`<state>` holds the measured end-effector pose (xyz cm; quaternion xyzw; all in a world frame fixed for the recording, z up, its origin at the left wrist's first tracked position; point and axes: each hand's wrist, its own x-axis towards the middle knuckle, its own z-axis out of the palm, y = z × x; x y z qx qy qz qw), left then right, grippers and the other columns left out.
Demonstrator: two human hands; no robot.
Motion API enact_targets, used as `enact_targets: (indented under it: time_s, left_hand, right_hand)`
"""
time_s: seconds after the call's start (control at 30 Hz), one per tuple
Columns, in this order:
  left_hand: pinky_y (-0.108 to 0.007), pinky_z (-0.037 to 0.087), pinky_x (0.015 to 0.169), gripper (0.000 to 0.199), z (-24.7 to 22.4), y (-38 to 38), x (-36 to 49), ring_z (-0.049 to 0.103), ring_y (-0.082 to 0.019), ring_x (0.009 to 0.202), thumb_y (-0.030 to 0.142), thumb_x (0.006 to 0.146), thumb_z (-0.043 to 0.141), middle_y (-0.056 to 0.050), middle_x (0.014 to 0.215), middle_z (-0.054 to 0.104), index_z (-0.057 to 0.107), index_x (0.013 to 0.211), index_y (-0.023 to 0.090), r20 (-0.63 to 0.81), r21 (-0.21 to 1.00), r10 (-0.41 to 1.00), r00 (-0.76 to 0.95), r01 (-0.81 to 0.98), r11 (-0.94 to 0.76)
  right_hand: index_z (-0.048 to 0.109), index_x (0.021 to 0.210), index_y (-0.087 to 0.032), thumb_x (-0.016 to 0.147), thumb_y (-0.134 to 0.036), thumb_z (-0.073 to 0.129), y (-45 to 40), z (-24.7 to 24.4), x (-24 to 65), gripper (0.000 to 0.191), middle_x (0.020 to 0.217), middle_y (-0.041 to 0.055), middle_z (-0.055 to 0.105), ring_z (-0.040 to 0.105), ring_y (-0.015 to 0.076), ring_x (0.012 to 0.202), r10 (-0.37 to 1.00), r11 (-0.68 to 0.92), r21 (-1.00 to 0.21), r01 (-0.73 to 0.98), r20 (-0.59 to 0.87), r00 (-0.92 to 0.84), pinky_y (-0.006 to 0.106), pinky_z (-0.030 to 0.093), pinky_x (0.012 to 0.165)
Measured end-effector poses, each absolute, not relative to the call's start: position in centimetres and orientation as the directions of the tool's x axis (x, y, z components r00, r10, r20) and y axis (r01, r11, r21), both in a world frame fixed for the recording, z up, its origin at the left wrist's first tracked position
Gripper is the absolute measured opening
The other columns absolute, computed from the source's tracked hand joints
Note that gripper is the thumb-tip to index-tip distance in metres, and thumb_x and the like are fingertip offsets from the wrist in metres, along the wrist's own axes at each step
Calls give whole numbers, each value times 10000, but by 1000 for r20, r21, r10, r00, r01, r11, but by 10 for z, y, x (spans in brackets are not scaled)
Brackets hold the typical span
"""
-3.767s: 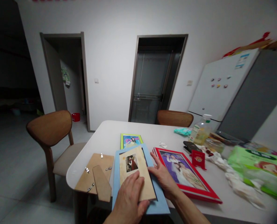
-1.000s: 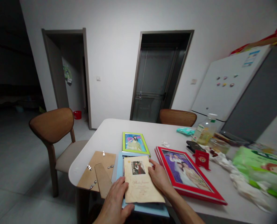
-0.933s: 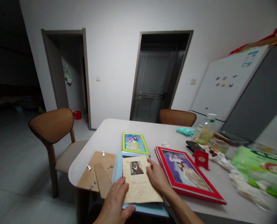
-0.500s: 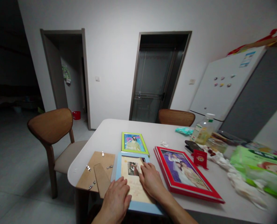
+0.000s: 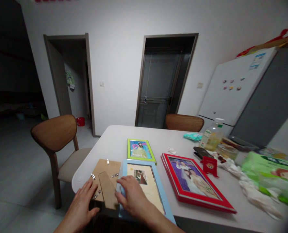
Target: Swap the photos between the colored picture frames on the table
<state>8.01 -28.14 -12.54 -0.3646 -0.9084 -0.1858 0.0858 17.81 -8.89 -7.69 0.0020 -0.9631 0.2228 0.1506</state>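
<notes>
A light blue picture frame (image 5: 162, 191) lies at the table's near edge with a cream sheet (image 5: 150, 186) and a small photo in it. My right hand (image 5: 131, 195) rests on the frame's left side, fingers bent, its fingertips near the backing board. Left of the frame is a brown backing board (image 5: 110, 166) with metal clips and a stand flap (image 5: 107, 191). My left hand (image 5: 82, 202) touches the board's left edge, fingers spread and holding nothing. A green frame (image 5: 147, 149) lies behind the blue one, and a red frame (image 5: 180, 194) lies to the right.
On the white table (image 5: 117, 136) stand a bottle (image 5: 212, 136) and a glass jar (image 5: 226, 152). Nearby lie a phone (image 5: 202, 152), a red packet (image 5: 210, 165), crumpled tissues (image 5: 258, 197) and a green tissue pack (image 5: 275, 174). Wooden chairs (image 5: 55, 132) stand around.
My left hand has moved left from the blue frame to the backing board. My right hand has moved left across the sheet to the frame's left side, uncovering the sheet's right part.
</notes>
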Motion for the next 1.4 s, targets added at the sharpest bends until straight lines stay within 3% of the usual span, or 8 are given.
enact_targets:
  time_s: [0.17,0.4,0.53,0.77,0.97,1.13,1.3,1.4]
  left_hand:
    - [-381,354,934,470,-140,-281,69,431,-228,1116,128,599,541,-105,1200,493,522,1068,167,360,270,604,-712,699,663]
    - [-376,417,876,406,-118,-277,72,484,-232,1064,208,639,584,-91,1152,540,540,1043,198,533,316,584,-612,784,534]
    - [-383,401,895,423,-101,-249,100,428,-227,1115,196,672,585,-102,1203,490,506,1088,200,577,307,640,-507,861,405]
    - [-420,362,929,424,-106,-187,148,378,-262,1147,144,675,580,-159,1224,448,505,1092,125,389,392,797,-462,866,311]
    - [-424,310,966,374,-101,-169,157,388,-252,1147,173,697,565,-144,1221,462,516,1067,135,195,377,845,-498,834,404]
    - [-458,263,974,224,-94,-168,157,422,-225,1125,199,757,491,-105,1181,511,558,968,170,182,382,840,-512,824,419]
    - [-497,216,984,394,-94,-178,157,356,-251,1171,290,713,558,-142,1241,440,498,1078,154,169,409,862,-478,830,380]
    - [-530,196,978,481,-96,-183,157,333,-274,1180,298,662,612,-157,1251,420,482,1100,150,166,424,878,-449,836,347]
  right_hand:
    - [553,946,-195,565,-403,603,-132,-92,156,438,957,100,529,436,269,906,44,934,-351,-66,297,-954,433,327,785]
    - [499,1066,-186,579,-124,484,-116,-85,161,491,1011,80,492,446,193,936,149,757,-642,-122,351,-925,322,358,826]
    - [525,1026,-198,580,-104,460,-85,-73,194,460,1057,69,483,426,191,1007,158,725,-666,-176,410,-898,339,320,903]
    - [552,1012,-175,605,-139,452,-24,-85,253,420,1103,97,489,434,209,1050,246,759,-650,21,257,-934,370,323,925]
    - [553,1025,-188,623,-144,455,-10,-101,260,417,1104,92,492,438,206,1034,236,823,-567,42,273,-933,366,329,913]
    - [542,1042,-214,653,-165,465,-10,-110,255,400,1140,89,477,418,221,1051,199,885,-466,20,339,-920,391,319,898]
    - [567,1003,-216,734,-242,440,-9,-107,252,298,1093,90,507,435,215,1017,187,908,-418,36,325,-927,372,332,869]
    - [556,1018,-199,756,-249,410,-4,-102,243,303,1073,98,508,438,215,989,263,918,-372,136,315,-912,358,345,840]
